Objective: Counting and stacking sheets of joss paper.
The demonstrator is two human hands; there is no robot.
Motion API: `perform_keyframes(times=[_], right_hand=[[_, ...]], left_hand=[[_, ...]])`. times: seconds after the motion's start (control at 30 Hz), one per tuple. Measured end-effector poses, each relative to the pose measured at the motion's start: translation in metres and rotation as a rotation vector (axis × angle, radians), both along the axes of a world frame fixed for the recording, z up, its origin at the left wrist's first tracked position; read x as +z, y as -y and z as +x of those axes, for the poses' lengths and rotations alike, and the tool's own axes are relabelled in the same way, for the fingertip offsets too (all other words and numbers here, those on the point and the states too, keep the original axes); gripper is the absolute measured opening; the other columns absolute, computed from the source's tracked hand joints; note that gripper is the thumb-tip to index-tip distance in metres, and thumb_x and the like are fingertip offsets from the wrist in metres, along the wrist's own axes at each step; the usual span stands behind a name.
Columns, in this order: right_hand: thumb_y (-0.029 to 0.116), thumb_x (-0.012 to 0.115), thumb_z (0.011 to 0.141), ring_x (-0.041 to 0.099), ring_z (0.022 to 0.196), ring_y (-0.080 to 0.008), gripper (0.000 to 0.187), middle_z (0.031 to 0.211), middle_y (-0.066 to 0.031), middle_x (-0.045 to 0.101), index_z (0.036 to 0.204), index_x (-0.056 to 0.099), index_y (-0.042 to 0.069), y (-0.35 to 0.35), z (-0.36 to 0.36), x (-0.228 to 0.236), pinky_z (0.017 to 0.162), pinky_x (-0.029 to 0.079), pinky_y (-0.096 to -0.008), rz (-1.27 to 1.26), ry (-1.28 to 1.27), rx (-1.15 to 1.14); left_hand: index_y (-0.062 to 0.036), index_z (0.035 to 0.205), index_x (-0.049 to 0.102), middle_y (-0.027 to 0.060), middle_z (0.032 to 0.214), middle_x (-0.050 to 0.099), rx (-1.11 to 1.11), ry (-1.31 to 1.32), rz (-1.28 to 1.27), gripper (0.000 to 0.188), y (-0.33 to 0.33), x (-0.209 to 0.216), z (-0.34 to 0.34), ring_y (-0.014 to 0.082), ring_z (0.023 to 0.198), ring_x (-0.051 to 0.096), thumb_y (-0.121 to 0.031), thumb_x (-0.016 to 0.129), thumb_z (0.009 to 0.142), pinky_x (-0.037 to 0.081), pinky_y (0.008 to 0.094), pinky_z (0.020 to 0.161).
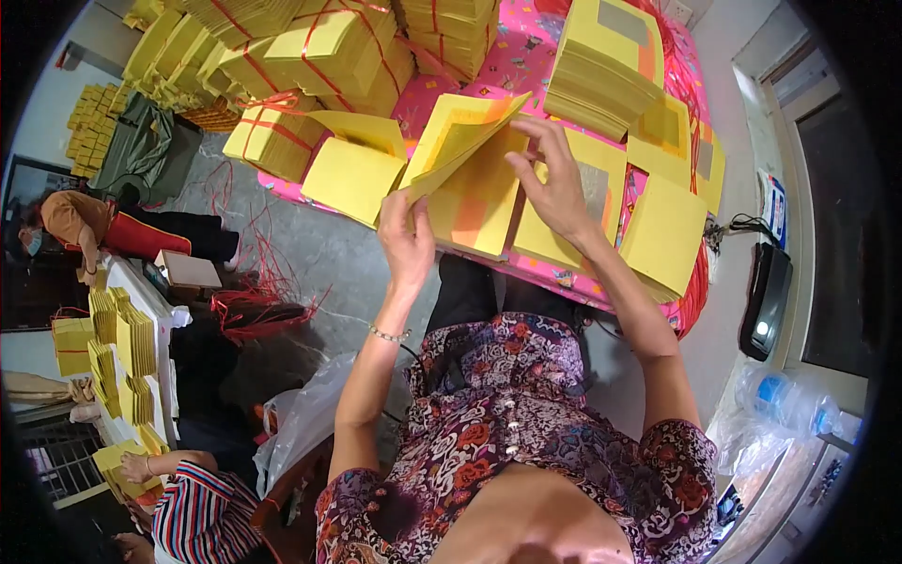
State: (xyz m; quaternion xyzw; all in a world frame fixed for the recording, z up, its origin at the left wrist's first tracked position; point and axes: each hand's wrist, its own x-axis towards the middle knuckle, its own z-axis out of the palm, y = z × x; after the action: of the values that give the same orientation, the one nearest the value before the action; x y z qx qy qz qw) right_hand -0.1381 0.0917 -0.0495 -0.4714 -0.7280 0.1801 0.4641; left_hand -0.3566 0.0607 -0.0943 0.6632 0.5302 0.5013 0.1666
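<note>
Two hands are up over the table (pixel 526 56), and both grip the same wad of yellow sheets (pixel 460 141). My left hand (pixel 406 237) pinches the wad's lower left corner, thumb on top, fingers closed on the paper. My right hand (pixel 554 183) has its fingers closed over the wad's right edge, near the top. The hands sit apart, one at each side of the paper.

The sheets are square, bright yellow, thin enough to bow: the top ones lift and fan open toward the upper right, showing an orange patch on an inner face. The wad is held tilted just above a flat stack (pixel 474 211) of the same paper, which also bears an orange patch and lies at the table's near edge.

I see more of the stuff all around. A loose yellow stack (pixel 355 179) lies just left of the held wad. Right of it lie sheets with grey and orange squares (pixel 601 193), and a plain yellow pile (pixel 665 235) beyond those. A tall pile (pixel 606 66) stands behind the right hand. Bundles tied with red string (pixel 324 47) crowd the far left of the pink cloth.

At far left another person (pixel 75 221) bends over a second table.
</note>
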Motion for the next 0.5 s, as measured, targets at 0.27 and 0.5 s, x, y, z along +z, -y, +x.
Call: perform_keyframes(times=[0.27,0.5], right_hand=[[0.024,0.058,0.096,0.045,0.128,-0.0284,0.060,0.142,-0.0179,0.040,0.144,0.029,0.002,-0.031,0.003,-0.004,0.104,0.039,-0.0390,-0.056,-0.361,-0.037],[0.030,0.049,0.101,0.048,0.110,-0.0148,0.045,0.117,-0.0078,0.053,0.133,0.040,-0.001,-0.036,-0.002,-0.010,0.095,0.038,-0.0283,-0.175,-0.555,0.158]], left_hand=[[0.0023,0.111,0.057,0.0061,0.108,0.062,-0.058,0.508,0.162,0.016,-0.003,0.020,-0.024,0.0128,0.097,0.057,-0.006,0.053,0.098,0.044,0.0265,0.088],[0.0021,0.120,0.052,0.0059,0.112,0.061,-0.137,0.640,0.015,0.023,-0.004,0.002,-0.026,0.0122,0.105,0.055,-0.006,0.052,0.098,0.042,0.0258,0.093]])
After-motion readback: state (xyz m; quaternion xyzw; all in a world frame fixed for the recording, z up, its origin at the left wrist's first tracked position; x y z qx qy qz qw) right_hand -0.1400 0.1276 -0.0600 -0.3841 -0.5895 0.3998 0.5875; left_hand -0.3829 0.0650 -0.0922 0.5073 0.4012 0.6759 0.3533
